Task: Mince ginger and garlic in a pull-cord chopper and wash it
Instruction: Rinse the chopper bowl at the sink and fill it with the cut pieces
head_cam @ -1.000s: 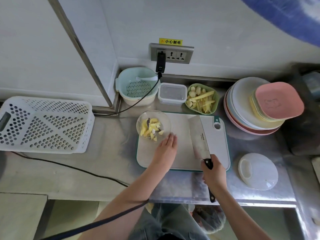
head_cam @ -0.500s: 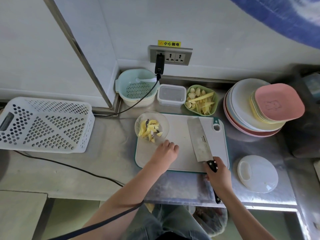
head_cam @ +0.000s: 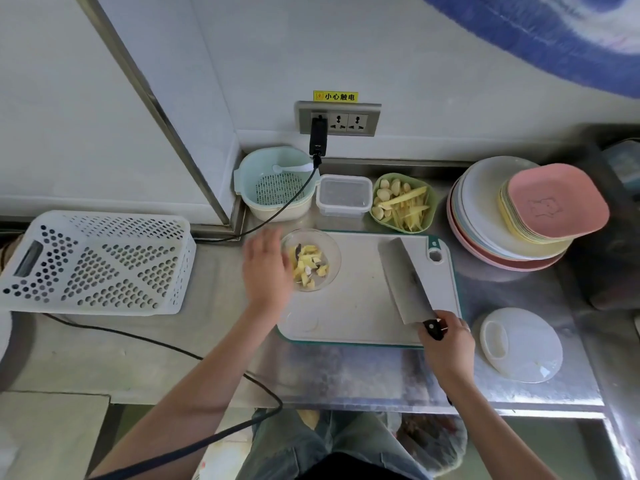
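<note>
So the clear round chopper bowl (head_cam: 311, 259) sits on the top-left corner of the cutting board (head_cam: 356, 306), with chunky yellow ginger pieces and a dark blade post inside. Left hand (head_cam: 266, 268) is at the bowl's left rim, a bit blurred, fingers spread loose, and I can't tell if it's actually touching. Right hand (head_cam: 446, 344) is wrapped tight on the black handle of a cleaver (head_cam: 405, 282), whose flat steel blade lies on the board's right side. The board is pale grey plastic with a teal edge and a hang hole at the top right corner. Right of it lies the white round lid (head_cam: 521, 344) with its oval pull handle. Behind the board: a green dish (head_cam: 403, 202) of garlic cloves and ginger strips, a clear lidded box (head_cam: 344, 195), and a mint colander (head_cam: 277, 183). The yellow sticker above the outlet (head_cam: 337, 118) reads 小心触电. Plates (head_cam: 519, 216) are stacked far right, with a white perforated basket (head_cam: 93, 261) far left. There's bare steel counter between basket and board.
</note>
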